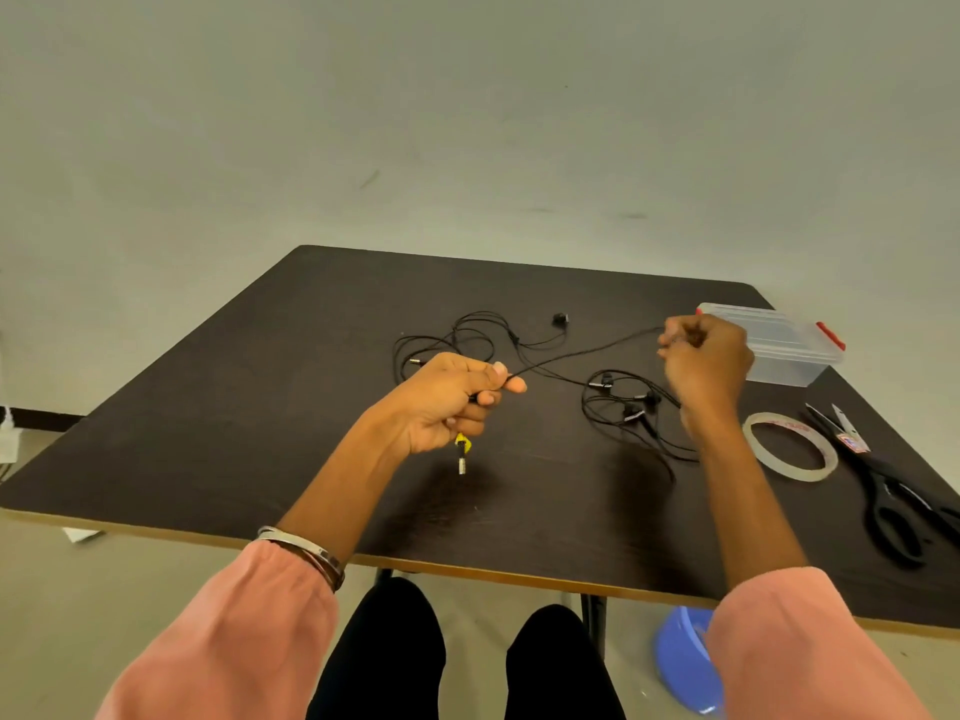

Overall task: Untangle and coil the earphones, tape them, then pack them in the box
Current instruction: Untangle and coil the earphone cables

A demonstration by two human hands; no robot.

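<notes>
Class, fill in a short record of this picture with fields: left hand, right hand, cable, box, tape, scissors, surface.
left hand: left hand grips the earphone cable near its plug end
right hand: right hand pinches the same cable, raised
cable: earphone cable stretched between the hands, the rest tangled on the table
box: clear plastic box, far right
tape: tape roll lying flat
scissors: black scissors beside the tape
surface: dark table

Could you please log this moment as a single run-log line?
step: untangling | left hand: grips cable near plug | right hand: pinches cable taut | tape roll, scissors, box: untouched
</notes>
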